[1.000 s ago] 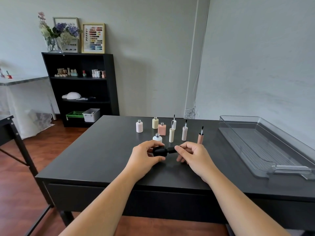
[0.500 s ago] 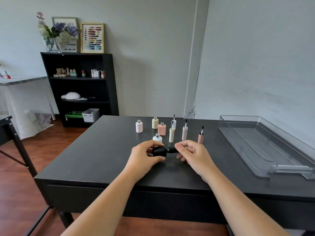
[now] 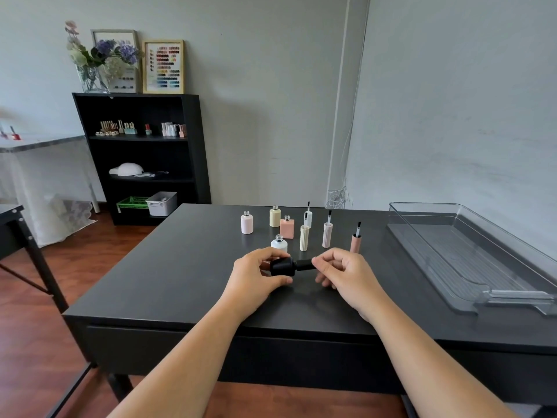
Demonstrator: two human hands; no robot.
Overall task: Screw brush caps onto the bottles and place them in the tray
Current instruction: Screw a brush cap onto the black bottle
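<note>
A black bottle point(image 3: 281, 266) lies sideways above the black table point(image 3: 180, 267), gripped by my left hand point(image 3: 256, 279). Its black brush cap point(image 3: 305, 264) points right, pinched by the fingertips of my right hand point(image 3: 346, 274). Behind them stand open bottles: white point(image 3: 279, 243), pale pink point(image 3: 247, 223), cream point(image 3: 275, 216) and salmon point(image 3: 287, 227). Brush caps stand upright with bristles up: white point(image 3: 308, 217), cream point(image 3: 304, 237), pale pink point(image 3: 327, 233) and salmon point(image 3: 356, 241). The clear plastic tray point(image 3: 470, 254) sits at the right with nothing in it.
A black shelf unit point(image 3: 144, 158) with small bottles, a cap and bins stands at the back left, with flowers and frames on top. A second black table corner point(image 3: 12, 224) is at far left. Wooden floor lies between.
My right fingers have shifted their hold on the black cap, turning it on the bottle. The left hand and bottle stay in the same place.
</note>
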